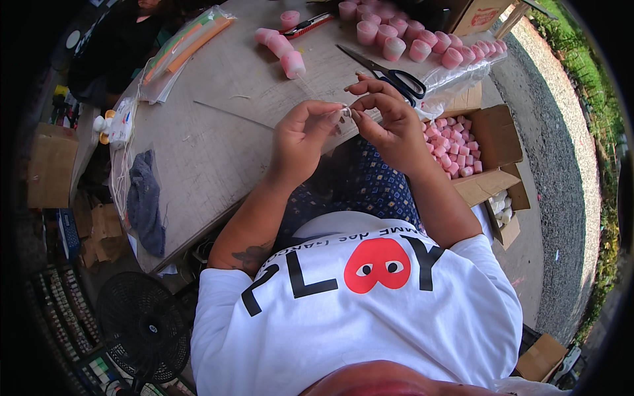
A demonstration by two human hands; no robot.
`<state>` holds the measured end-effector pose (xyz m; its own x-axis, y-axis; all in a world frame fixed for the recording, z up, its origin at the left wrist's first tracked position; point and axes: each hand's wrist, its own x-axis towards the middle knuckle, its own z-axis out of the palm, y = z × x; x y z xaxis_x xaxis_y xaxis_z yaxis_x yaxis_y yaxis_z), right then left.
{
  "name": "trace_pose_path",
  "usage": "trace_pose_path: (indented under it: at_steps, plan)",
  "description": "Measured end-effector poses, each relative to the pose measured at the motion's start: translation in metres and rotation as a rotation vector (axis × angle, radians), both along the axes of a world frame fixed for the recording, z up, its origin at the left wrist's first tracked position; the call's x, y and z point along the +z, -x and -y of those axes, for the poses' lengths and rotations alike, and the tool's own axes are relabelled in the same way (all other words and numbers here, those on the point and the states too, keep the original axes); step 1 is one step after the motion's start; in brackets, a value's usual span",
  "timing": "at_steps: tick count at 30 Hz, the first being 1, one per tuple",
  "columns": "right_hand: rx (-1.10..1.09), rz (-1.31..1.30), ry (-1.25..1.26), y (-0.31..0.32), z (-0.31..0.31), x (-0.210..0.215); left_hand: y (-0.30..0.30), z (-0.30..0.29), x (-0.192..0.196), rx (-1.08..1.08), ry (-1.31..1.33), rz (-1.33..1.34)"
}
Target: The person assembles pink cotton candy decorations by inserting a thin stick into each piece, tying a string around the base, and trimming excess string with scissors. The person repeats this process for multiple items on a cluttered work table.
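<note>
My left hand (305, 135) and my right hand (389, 122) meet over the table's near edge. Fingertips of both pinch a small white loop of string (346, 111). From there a thin strand leads up toward a short row of pink cylindrical pieces (280, 46) on the table. A long thin metal rod (231, 113) lies on the tabletop, its near end hidden by my left hand. Beyond my right hand rest black-handled scissors (389, 74), blades pointing to the far left.
Many pink cylinders (394, 48) stand at the table's (198, 165) far right, some on clear plastic. A cardboard box (498, 135) of pink pieces sits right of my legs. A red box cutter (307, 25), plastic-wrapped packs (185, 46) and a grey cloth (146, 204) lie on the table. A black fan (142, 328) stands lower left.
</note>
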<state>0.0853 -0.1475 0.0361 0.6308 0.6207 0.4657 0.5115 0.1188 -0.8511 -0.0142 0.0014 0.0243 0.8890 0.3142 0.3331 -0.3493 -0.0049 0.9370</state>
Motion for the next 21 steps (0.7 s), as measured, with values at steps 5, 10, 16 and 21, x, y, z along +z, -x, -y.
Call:
trace_pose_path:
  at_steps: [5,10,16,21]
  plan:
    - [-0.094,0.124,0.033,0.0000,0.0023,0.0014,0.0009,-0.0016,-0.0023,0.018,0.008,0.014]
    - [-0.114,0.078,-0.031,0.0022,-0.0024,0.0002,-0.0007,0.0041,-0.0014,-0.005,0.036,0.034]
    - [0.035,-0.040,0.021,0.0009,0.0055,0.0014,0.0010,0.0025,-0.0018,0.030,0.085,0.007]
    - [0.022,-0.037,-0.013,0.0048,0.0029,0.0029,0.0001,0.0040,-0.0005,0.027,0.114,0.034]
